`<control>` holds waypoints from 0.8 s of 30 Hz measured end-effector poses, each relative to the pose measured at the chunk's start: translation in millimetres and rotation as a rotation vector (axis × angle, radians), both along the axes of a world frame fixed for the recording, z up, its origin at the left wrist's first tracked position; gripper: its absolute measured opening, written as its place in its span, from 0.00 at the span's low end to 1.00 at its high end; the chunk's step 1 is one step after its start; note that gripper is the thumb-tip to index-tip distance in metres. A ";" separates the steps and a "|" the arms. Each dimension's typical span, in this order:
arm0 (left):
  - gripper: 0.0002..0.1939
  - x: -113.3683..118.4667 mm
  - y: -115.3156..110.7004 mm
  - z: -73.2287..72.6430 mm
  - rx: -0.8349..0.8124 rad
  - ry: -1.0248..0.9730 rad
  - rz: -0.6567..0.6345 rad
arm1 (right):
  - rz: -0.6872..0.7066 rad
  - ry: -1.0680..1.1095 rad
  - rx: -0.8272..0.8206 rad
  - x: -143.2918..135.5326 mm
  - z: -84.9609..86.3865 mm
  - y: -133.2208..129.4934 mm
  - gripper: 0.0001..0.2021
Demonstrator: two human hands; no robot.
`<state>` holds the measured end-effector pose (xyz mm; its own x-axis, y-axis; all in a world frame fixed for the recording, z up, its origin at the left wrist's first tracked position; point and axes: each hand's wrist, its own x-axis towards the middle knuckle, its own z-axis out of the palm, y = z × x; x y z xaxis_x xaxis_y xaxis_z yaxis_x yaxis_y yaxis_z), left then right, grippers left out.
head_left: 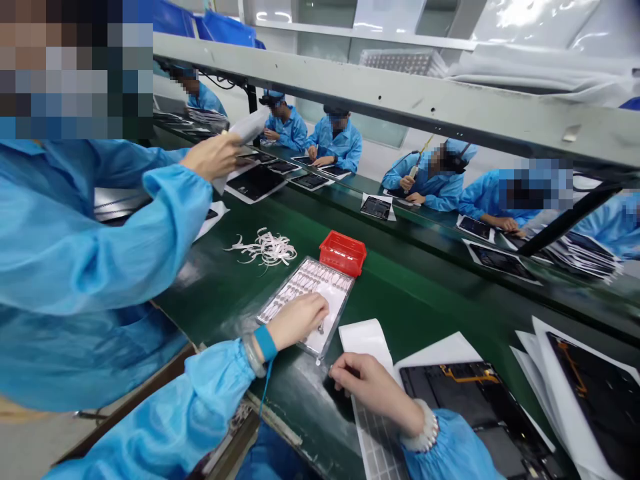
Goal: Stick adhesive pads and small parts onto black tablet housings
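My left hand [297,321], with a blue wrist strap [265,343], reaches over a clear tray [333,325] of small parts laid in rows. Its fingers are pressed together above the tray's near half, by a small grey part [321,328]; whether they grip it is hidden. My right hand [367,381] is closed in a pinch just right of the tray, above a white sheet with a grid [377,437]. What lies in that pinch is too small to name. Beside the right hand, a black tablet housing [450,400] with an orange flex cable [470,375] lies on white paper.
A red bin [343,253] stands behind the tray, with a pile of white strips [267,250] to its left. Further black housings [600,393] lie at the right. A co-worker's sleeve [100,233] fills the left side. A metal beam [400,107] crosses overhead; several people sit beyond.
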<state>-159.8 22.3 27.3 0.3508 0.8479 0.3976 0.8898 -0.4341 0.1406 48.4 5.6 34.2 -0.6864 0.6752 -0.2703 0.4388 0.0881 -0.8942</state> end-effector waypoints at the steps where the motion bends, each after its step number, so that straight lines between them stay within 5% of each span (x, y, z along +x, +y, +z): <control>1: 0.07 -3.2 -1.7 4.5 0.019 -0.033 0.011 | -0.016 0.019 -0.047 -2.6 2.0 1.9 0.10; 8: 0.13 -0.7 -21.9 14.7 0.231 -0.114 0.013 | -0.255 0.254 -0.676 -40.8 21.0 28.1 0.15; 11: 0.14 6.8 -33.1 8.6 0.343 -0.078 -0.052 | -0.280 0.307 -0.773 -54.3 22.8 35.1 0.13; 16: 0.10 9.8 -50.5 3.0 0.432 -0.084 -0.098 | -0.319 0.352 -0.592 -58.9 17.8 31.4 0.16; 24: 0.11 11.0 -48.4 -0.7 0.404 -0.235 0.110 | -0.300 0.201 -0.041 -49.9 12.9 26.5 0.12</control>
